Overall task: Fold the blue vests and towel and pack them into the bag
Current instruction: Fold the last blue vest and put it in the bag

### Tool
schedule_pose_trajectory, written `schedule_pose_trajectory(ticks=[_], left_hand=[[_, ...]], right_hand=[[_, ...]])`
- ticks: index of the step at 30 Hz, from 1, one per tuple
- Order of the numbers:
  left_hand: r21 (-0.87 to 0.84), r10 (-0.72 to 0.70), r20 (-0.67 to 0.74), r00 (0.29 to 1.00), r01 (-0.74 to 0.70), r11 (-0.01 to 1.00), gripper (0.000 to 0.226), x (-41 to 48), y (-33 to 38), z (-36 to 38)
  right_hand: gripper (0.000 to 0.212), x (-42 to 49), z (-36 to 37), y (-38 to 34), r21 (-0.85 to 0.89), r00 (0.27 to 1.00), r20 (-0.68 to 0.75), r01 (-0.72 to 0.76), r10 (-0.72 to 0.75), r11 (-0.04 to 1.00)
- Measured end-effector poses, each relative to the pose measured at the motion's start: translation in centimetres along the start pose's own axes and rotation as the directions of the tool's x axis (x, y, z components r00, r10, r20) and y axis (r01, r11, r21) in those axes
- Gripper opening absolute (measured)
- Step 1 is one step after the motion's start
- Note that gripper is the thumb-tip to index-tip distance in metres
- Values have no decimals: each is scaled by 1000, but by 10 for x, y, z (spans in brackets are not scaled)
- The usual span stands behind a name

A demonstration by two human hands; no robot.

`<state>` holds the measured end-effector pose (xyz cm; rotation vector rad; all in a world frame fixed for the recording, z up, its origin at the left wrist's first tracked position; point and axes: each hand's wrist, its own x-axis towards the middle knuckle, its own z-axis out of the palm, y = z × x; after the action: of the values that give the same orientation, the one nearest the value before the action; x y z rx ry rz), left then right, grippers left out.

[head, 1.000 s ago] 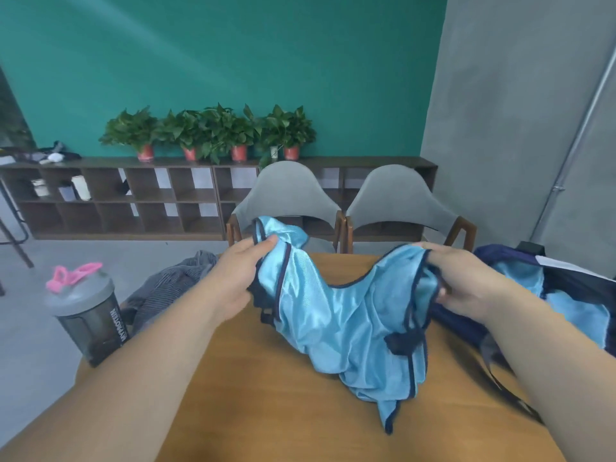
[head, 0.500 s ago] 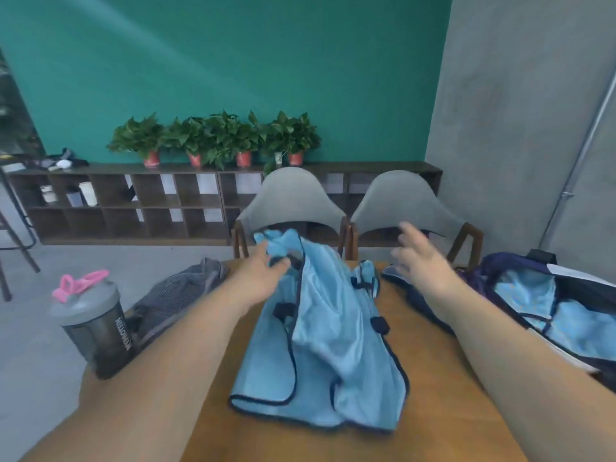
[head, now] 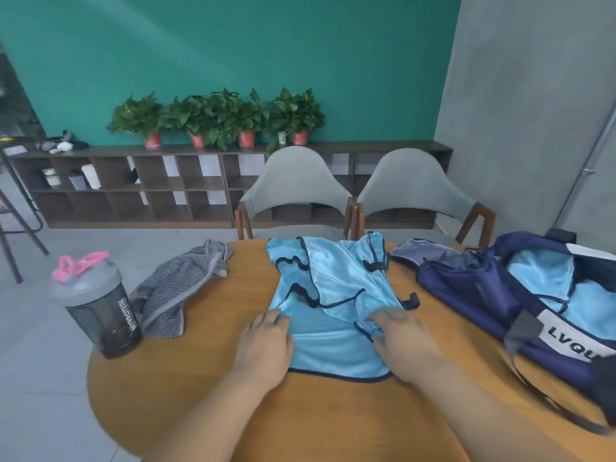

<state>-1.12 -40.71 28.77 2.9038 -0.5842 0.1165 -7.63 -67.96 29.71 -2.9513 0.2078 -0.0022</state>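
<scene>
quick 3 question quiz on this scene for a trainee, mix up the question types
1. True or false: the blue vest lies on the table, with the left hand and the right hand resting on its near part.
2. What lies between the shaker bottle and the vest? A) striped towel B) a shoe C) a book
3. Fill in: the open bag sits to the vest's ____.

Key: 1 true; 2 A; 3 right
</scene>
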Motion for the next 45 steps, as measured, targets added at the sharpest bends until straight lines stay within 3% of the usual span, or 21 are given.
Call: schedule_pose_trajectory(ticks=[3, 6, 7, 9, 12, 14, 17, 20, 22, 25, 29, 31, 33, 36, 41, 43, 45], left_hand=[[-125, -86, -201, 976, 61, 990, 40, -4, -8, 14], [-204, -199, -319, 927, 138, 969, 44, -10, -6, 24], [-227, -236, -328, 914, 166, 960, 46, -11, -6, 24], [-298, -321, -320, 892, 227, 927, 44, -9, -8, 23], [-465, -389, -281, 877, 230, 855, 32, -9, -14, 22], [-556, -383, -277, 882, 178, 812, 25, -10, -18, 23], [-640, -373, -264, 889, 128, 757, 20, -11, -20, 22], [-791, -400, -225, 888, 73, 608, 29, -14, -21, 16], [-859, -410, -220, 885, 24, 512, 29, -18, -21, 11], [-940, -424, -160, 892, -7, 340, 20, -21, -19, 3], [-987, -447, -88, 890, -16, 161, 19, -23, -25, -3], [-998, -458, -50, 888, -23, 64, 20, -26, -32, -3], [-1000, -449, -21, 893, -20, 6, 22, -29, -36, -4], [-1000, -401, -24, 916, -16, 25, 22, -31, -33, -6], [-995, -400, -25, 916, 15, 96, 22, -31, -31, -5], [-995, -395, -26, 918, 15, 102, 28, -32, -33, -5], [-991, -395, -44, 918, 10, 132, 34, -32, -33, -4]], right_hand=[[45, 8, 3, -2, -46, 976, -171, -142, 132, 989], [42, 12, 13, -18, 69, 892, -452, 8, 23, 998], [43, 13, 16, -27, 84, 873, -487, 45, 1, 995], [52, 17, 22, -40, 81, 884, -467, 35, 7, 996], [64, 27, 39, -47, 122, 933, -329, -114, 149, 986], [57, 30, 47, -47, 190, 921, -322, -163, 218, 968], [36, 29, 54, -44, 270, 868, -453, -83, 203, 959], [31, 20, 46, -41, 464, 799, -535, 6, 275, 886], [27, 14, 41, -41, 548, 789, -539, 64, 294, 834], [29, 11, 31, -50, 519, 788, -591, 207, 173, 829], [36, 4, 5, -90, 435, 684, -728, 402, 52, 806], [44, -3, 6, -116, 324, 673, -719, 546, -175, 772], [57, -9, 27, -133, 214, 687, -596, 635, -416, 742], [58, -14, 57, -134, 223, 745, -477, 615, -466, 756], [18, -19, 52, -127, 369, 779, -556, 543, -289, 754], [12, -20, 51, -127, 392, 788, -574, 503, -222, 770], [18, -20, 52, -127, 435, 810, -567, 446, -147, 782]])
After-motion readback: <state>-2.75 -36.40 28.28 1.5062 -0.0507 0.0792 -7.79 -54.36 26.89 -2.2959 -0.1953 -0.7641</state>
